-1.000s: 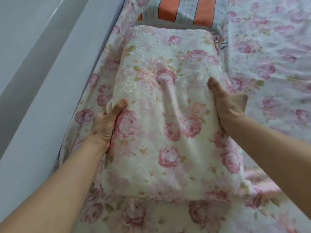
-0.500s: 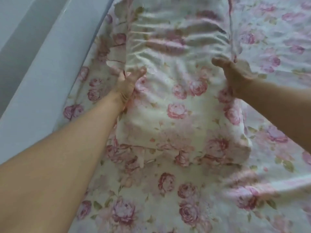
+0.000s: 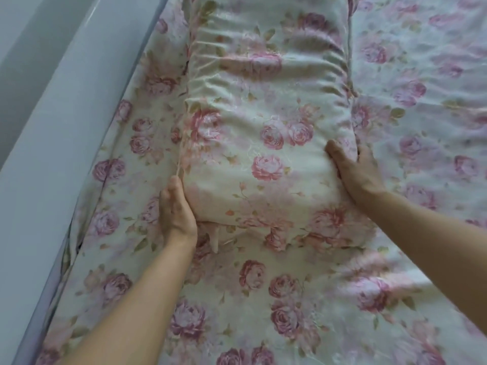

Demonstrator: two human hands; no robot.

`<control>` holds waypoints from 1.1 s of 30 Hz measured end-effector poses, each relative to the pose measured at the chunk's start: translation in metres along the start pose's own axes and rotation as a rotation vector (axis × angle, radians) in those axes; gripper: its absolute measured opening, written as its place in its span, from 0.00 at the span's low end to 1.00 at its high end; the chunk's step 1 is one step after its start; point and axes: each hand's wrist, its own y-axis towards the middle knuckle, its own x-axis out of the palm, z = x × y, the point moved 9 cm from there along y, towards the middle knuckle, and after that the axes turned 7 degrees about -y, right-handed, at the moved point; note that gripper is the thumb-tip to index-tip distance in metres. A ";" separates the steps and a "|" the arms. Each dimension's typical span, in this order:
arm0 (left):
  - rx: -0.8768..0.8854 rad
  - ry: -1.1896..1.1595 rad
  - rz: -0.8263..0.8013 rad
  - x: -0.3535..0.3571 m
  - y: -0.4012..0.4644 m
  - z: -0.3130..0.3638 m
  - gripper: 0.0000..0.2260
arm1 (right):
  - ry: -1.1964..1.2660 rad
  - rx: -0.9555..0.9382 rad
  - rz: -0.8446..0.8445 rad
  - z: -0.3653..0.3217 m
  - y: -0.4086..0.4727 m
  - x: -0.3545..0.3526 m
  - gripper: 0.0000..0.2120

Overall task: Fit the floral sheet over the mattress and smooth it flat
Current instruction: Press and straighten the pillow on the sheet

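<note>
Head view. The floral sheet (image 3: 276,306) covers the mattress from the left edge of the bed across to the right border of the frame. Its left edge runs diagonally along a pale grey wall panel (image 3: 47,164), where the fabric tucks down into a narrow dark gap. The sheet surface to the right of the pillow shows shallow ripples; the area nearest the camera lies flatter and is open.

A floral pillow (image 3: 266,133) lies lengthwise on the sheet, close to the left edge, its far end leaving the top of the frame. Its case is gathered into crosswise creases over the upper half. No writing or labels are legible.

The left hand (image 3: 175,209) presses against the pillow's near left side, thumb pointing upward along the seam, fingers curled under the corner and mostly hidden. The right hand (image 3: 355,169) clasps the pillow's right side, thumb laid on the top face and fingers wrapped down around the edge. Both forearms are bare and extend forward from the lower corners of the frame, converging on the pillow.
</note>
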 end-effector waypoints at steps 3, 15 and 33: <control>-0.041 -0.049 0.112 -0.004 -0.011 -0.019 0.24 | 0.015 0.088 0.030 0.021 -0.021 -0.002 0.47; 0.014 -0.104 0.294 -0.001 -0.071 -0.055 0.32 | 0.094 0.108 -0.162 0.076 -0.075 0.010 0.53; 0.736 0.446 -0.838 0.298 -0.319 -0.027 0.18 | -0.049 0.127 0.518 0.246 -0.104 -0.198 0.19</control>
